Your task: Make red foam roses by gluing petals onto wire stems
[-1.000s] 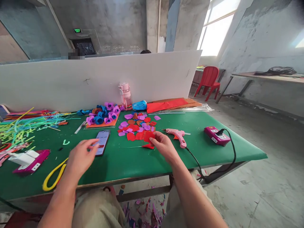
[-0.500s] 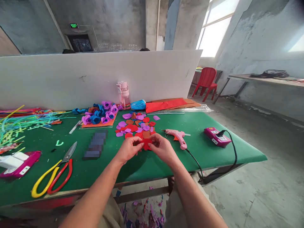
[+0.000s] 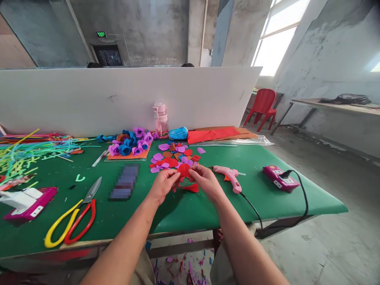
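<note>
Between my two hands is a red paper petal [image 3: 184, 170], pinched at its left edge by my left hand [image 3: 165, 183] and at its right edge by my right hand [image 3: 205, 180]. Both hands hover over the near part of the green table. Just below the fingers another red piece [image 3: 192, 188] shows on the table top. Behind my hands lies a loose spread of cut petals [image 3: 170, 161] in red, purple, brown and blue. To the right of my right hand a pink glue gun [image 3: 230, 174] lies on its side.
Scissors [image 3: 80, 213], a blurred-out dark rectangle [image 3: 124, 183] and finished paper flowers [image 3: 130, 142] lie to the left. A pink bottle [image 3: 160, 118] stands against the white board [image 3: 133, 91]. The glue gun's cord runs over the front edge; a purple power strip [image 3: 279, 179] sits right.
The red petal between my hands now appears rounder and more upright. A separate red piece shows below it. The whole view has shifted slightly, moving the scene rightward.
</note>
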Motion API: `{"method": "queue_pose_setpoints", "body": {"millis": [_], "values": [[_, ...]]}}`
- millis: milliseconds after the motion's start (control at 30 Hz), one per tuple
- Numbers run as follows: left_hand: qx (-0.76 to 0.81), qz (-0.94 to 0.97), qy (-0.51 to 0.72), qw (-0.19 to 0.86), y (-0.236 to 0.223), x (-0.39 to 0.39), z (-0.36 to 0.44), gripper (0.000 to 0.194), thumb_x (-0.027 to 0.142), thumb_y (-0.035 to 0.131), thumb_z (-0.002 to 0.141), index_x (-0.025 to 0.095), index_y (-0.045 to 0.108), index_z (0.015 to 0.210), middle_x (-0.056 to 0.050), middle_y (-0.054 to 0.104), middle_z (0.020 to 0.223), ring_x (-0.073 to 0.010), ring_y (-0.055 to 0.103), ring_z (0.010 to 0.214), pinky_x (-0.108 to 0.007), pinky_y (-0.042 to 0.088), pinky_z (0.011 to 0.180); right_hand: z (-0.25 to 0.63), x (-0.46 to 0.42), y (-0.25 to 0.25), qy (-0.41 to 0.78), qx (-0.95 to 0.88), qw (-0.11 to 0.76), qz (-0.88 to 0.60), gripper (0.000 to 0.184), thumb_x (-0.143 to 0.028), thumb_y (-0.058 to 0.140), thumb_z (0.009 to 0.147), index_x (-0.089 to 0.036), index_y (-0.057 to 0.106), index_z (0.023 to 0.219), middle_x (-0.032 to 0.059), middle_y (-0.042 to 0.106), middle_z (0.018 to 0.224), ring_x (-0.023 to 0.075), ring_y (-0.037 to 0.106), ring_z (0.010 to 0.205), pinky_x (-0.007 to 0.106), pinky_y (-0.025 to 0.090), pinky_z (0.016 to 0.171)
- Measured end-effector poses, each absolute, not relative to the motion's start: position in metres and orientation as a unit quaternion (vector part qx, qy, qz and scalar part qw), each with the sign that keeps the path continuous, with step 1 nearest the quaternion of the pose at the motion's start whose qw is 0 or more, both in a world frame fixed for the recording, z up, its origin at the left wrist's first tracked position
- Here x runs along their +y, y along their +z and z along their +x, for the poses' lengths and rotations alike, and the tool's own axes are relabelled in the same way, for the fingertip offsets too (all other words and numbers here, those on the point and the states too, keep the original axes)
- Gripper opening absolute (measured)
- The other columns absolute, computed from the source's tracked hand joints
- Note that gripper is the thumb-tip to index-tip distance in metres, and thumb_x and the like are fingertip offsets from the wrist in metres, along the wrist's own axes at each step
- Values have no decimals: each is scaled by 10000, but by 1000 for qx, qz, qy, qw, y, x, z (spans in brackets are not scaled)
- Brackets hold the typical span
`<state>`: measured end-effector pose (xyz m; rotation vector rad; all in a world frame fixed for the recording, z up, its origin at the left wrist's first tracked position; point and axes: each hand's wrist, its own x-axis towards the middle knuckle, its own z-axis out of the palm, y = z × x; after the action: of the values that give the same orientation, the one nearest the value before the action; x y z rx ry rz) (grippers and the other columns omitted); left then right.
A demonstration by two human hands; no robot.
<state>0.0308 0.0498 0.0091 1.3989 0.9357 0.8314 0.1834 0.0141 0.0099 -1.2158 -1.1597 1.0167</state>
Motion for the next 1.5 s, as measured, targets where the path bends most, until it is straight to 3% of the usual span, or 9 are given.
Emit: {"method": "queue_pose_setpoints", "body": {"millis": [133, 700, 800, 933, 1033, 1100, 1267, 1400, 1500], "values": [[404, 588, 359, 602, 8, 51, 30, 243, 383, 593, 709, 141, 589, 685, -12, 595, 645, -99, 510, 503, -181, 343, 366, 183, 10, 1, 483, -453, 569, -487, 314, -476, 598, 707, -164, 580, 728, -8, 551, 671, 99, 495, 574, 244, 419, 599], [421, 616, 344, 570, 8, 47, 31, 254, 367, 507, 718, 138, 582, 638, -29, 605, 667, -97, 494, 477, -177, 294, 346, 183, 13, -6, 444, -466, 584, -495, 308, -467, 629, 692, -160, 616, 719, -6, 566, 632, 107, 504, 556, 238, 396, 561], [453, 644, 334, 518, 4, 52, 28, 256, 337, 472, 731, 150, 581, 595, -11, 578, 587, -94, 448, 431, -191, 253, 353, 184, 14, -6, 422, -456, 594, -512, 307, -475, 626, 685, -170, 595, 692, -10, 560, 617, 111, 508, 551, 242, 405, 560], [506, 711, 331, 361, 1, 64, 16, 272, 271, 491, 727, 175, 551, 479, 16, 467, 437, -107, 406, 423, -221, 255, 439, 185, 14, -4, 430, -425, 610, -512, 328, -498, 645, 653, -182, 562, 680, -21, 536, 588, 112, 508, 546, 245, 434, 569], [524, 704, 397, 267, 5, 66, 12, 117, 285, 576, 702, 200, 630, 642, -2, 548, 563, -135, 469, 525, -230, 284, 500, 187, 12, -2, 467, -405, 616, -489, 331, -490, 668, 647, -182, 562, 710, -31, 522, 577, 104, 506, 539, 242, 439, 577], [507, 685, 430, 299, 10, 62, 14, 159, 346, 588, 717, 208, 647, 771, -19, 598, 686, -136, 486, 562, -231, 307, 519, 187, 10, -1, 485, -406, 615, -471, 318, -474, 674, 657, -181, 572, 726, -34, 524, 584, 98, 505, 541, 237, 433, 581], [398, 591, 379, 590, 18, 48, 26, 307, 462, 597, 717, 162, 606, 781, 22, 537, 609, -93, 457, 502, -212, 330, 475, 179, 4, 2, 480, -460, 586, -463, 280, -440, 669, 677, -170, 606, 717, -29, 551, 618, 89, 500, 550, 227, 411, 567], [404, 521, 427, 618, 13, 48, 28, 255, 325, 709, 595, 143, 585, 725, 39, 543, 593, -69, 466, 504, -199, 365, 498, 180, 4, 5, 442, -496, 553, -502, 305, -468, 608, 711, -167, 635, 752, -2, 598, 628, 112, 513, 545, 252, 427, 557], [417, 490, 449, 620, 9, 52, 26, 252, 284, 718, 560, 146, 572, 712, 39, 555, 576, -68, 482, 496, -195, 366, 492, 203, 3, 9, 319, -510, 567, -563, 356, -500, 529, 760, -179, 646, 861, 49, 674, 790, 147, 559, 598, 280, 443, 584]]}}
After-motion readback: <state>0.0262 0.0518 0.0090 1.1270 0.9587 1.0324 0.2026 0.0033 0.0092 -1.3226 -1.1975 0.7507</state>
